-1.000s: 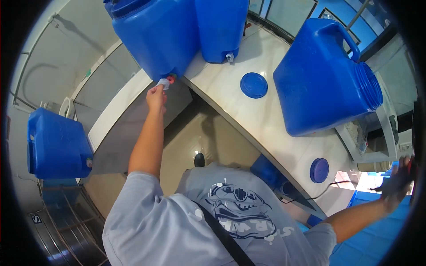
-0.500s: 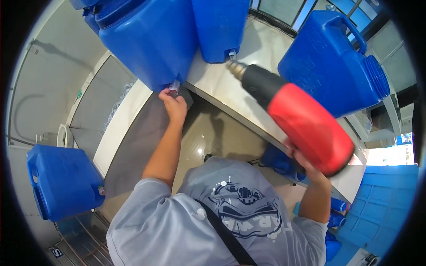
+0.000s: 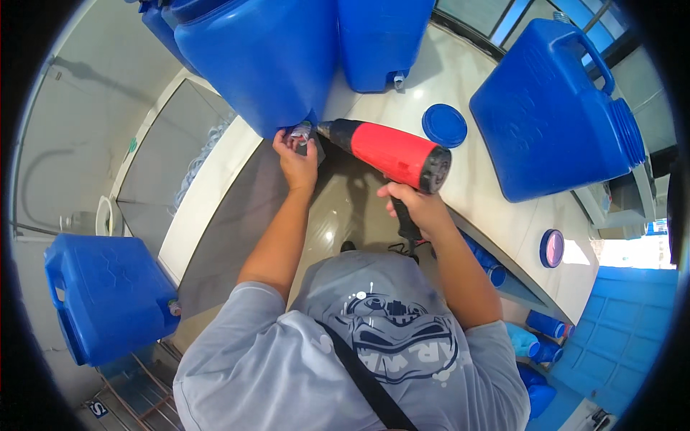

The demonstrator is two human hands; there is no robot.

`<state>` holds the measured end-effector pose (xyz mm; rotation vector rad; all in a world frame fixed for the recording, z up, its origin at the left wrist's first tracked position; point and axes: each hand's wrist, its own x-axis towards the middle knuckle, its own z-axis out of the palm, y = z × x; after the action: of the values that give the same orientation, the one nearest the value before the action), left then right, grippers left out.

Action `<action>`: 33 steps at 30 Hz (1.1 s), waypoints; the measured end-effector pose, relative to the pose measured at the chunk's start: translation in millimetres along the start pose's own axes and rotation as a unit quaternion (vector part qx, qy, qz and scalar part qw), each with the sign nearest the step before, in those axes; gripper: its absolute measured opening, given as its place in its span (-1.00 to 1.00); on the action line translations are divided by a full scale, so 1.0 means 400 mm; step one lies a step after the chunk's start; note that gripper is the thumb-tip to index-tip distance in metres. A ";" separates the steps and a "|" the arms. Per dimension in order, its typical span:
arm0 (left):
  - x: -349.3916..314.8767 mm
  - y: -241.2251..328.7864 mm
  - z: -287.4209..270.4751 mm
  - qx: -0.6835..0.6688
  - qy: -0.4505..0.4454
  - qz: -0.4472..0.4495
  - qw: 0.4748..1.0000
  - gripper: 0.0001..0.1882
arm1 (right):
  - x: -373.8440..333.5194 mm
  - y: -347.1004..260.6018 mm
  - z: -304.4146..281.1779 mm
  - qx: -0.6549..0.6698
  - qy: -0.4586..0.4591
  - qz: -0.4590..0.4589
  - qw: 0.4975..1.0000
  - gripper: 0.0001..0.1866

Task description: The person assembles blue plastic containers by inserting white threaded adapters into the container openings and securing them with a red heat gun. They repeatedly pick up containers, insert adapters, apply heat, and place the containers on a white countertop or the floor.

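Observation:
My right hand grips the black handle of a red and black heat gun. Its metal nozzle points left, close beside a plastic-wrapped spout low on a large blue water container. The fingers and thumb of my left hand are curled around that spout from below, partly covering it. Behind, to the right, a second blue container has a similar spout at its base.
A blue container with a handle stands on the pale counter at right, near a blue lid and a round pinkish-faced cap. Another blue container is at far left. Blue bottles lie below the counter's right end.
The heat gun has swung left and down, bringing its nozzle close to the spout and uncovering the blue lid. My left hand has shifted its fingers around the spout.

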<state>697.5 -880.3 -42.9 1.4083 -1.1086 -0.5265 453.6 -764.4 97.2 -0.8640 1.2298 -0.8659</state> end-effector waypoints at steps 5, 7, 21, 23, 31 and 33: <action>0.007 -0.031 0.002 -0.052 0.000 0.044 0.998 -0.33 | -0.017 0.017 -0.013 0.007 -0.035 0.004 0.999 -0.56; 0.010 -0.044 0.004 -0.073 -0.007 0.037 0.997 -0.36 | -0.007 0.027 0.001 0.012 -0.027 0.011 1.000 -0.57; 0.015 -0.002 0.013 -0.147 0.019 -0.125 0.981 -0.46 | 0.023 0.037 0.013 0.083 -0.061 0.006 0.995 -0.59; 0.030 0.014 -0.007 -0.282 0.014 -0.226 0.932 -0.47 | 0.020 0.036 0.013 0.094 -0.047 0.034 0.994 -0.59; -0.001 0.124 -0.073 -0.271 -0.103 -0.394 0.872 -0.56 | -0.353 -0.021 -0.259 0.158 -0.034 -0.218 0.963 -0.20; -0.016 0.196 -0.095 -0.247 -0.272 -0.307 0.878 -0.52 | -0.559 -0.063 -0.359 0.100 0.077 -0.305 0.944 -0.22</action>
<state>702.5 -843.1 36.1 1.1505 -0.8303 -1.6258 281.4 -584.5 193.4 -1.0431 0.9868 -1.5528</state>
